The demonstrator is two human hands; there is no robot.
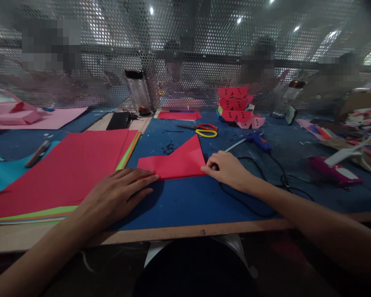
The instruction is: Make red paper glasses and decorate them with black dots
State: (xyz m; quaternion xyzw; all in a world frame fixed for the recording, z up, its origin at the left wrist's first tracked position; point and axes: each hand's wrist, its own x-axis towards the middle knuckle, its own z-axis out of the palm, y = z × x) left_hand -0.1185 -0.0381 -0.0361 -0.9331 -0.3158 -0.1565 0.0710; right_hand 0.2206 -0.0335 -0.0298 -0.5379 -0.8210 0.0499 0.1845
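Observation:
A folded piece of red paper (179, 163) lies on the blue table mat (185, 202), its upper right corner rising to a point. My left hand (125, 189) rests with fingers stretched out, the tips touching the paper's lower left edge. At the lower right corner, my right hand (225, 167) pinches the paper between thumb and curled fingers. Behind the paper lie small dark scraps (168, 146) and scissors (207, 130) with red and yellow handles. A blue glue gun (258, 141) with a glue stick in it is just beyond my right hand.
Large coloured sheets (80, 165), red on top, are stacked at left. Several red cut-paper pieces (235, 105) stand at the back. A glass bottle (138, 93) stands near the perforated screen (198, 62). A black cable (250, 206) curls under my right forearm. A purple device (335, 171) sits at right.

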